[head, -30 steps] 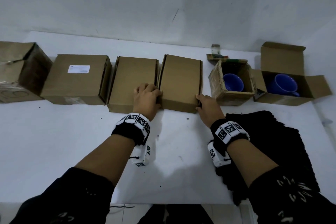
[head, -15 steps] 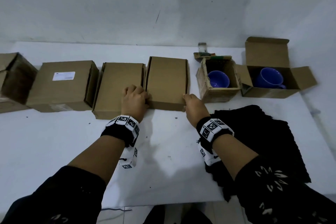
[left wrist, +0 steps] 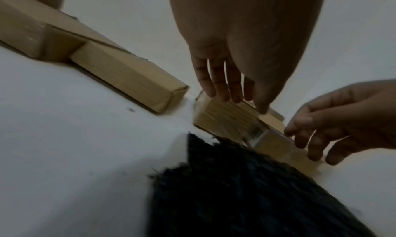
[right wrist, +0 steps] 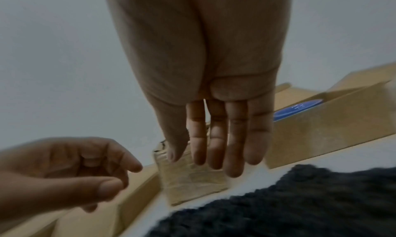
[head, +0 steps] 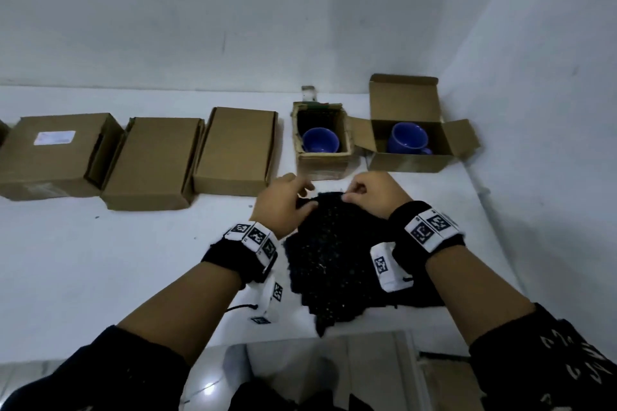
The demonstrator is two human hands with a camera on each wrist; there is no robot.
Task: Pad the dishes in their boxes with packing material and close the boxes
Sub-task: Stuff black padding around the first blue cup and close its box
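I'm at the padding step: both hands, left point(head: 283, 202) and right point(head: 374, 195), reach the black packing material's point(head: 334, 253) far edge on the tabletop point(head: 100, 260), seemingly pinching it, though the wrist views show loose fingers. Next, lift it into the nearer open box point(head: 322, 157) around the blue cup point(head: 320, 140).

You see two blue cups point(head: 320, 139) in brown boxes point(head: 323, 162), bumpy black packing material point(head: 329, 253), and a white bench point(head: 83, 253).

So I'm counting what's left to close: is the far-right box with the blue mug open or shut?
Open. The far-right box has its lid standing up and side flaps spread, with the blue mug visible inside, unpadded.
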